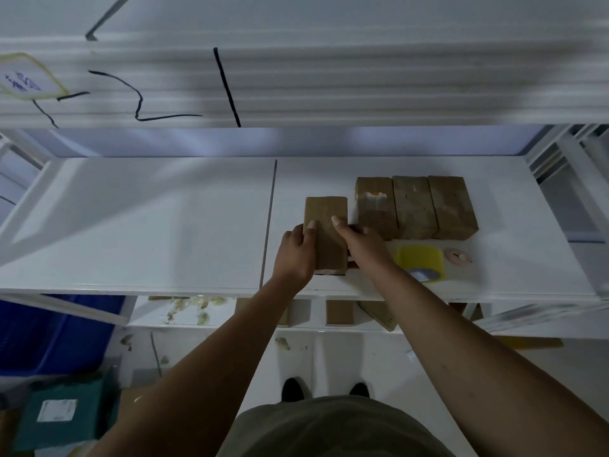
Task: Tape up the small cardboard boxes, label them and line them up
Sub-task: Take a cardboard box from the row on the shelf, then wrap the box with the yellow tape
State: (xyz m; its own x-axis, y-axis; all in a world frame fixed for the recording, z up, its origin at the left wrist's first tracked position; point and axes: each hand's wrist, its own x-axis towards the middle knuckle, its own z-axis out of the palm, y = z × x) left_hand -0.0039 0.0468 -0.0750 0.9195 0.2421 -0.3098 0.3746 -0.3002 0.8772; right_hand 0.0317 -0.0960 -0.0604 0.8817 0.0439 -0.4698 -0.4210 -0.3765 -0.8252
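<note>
A person in an olive top stands at a white shelving unit, both bare arms reaching out over a lower shelf (184, 319) that carries cardboard pieces and scraps. A blue crate (56, 334) sits low on the left. On the middle shelf (164, 225), close to its front edge, the left hand (295, 250) and the right hand (361, 242) clasp a small cardboard box (326, 212) from either side. Thumbs lie across its top and fingers curl down its flanks, so each grip is closed on the box as it rests on the shelf. Just to the right lie a yellow tape roll (420, 262) and a small pink disc (458, 257) whose purpose cannot be told. Behind them a row of three boxes (415, 206) stands side by side, touching. The held box sits just beside the row's left end and forward of it.

The step in hand appears to be the lining up. The next move likely calls for sliding the box back and right until it meets the leftmost box squarely, faces level. Whether it carries a label cannot be made out. Overhead, a blurred upper shelf edge shows black lines.
</note>
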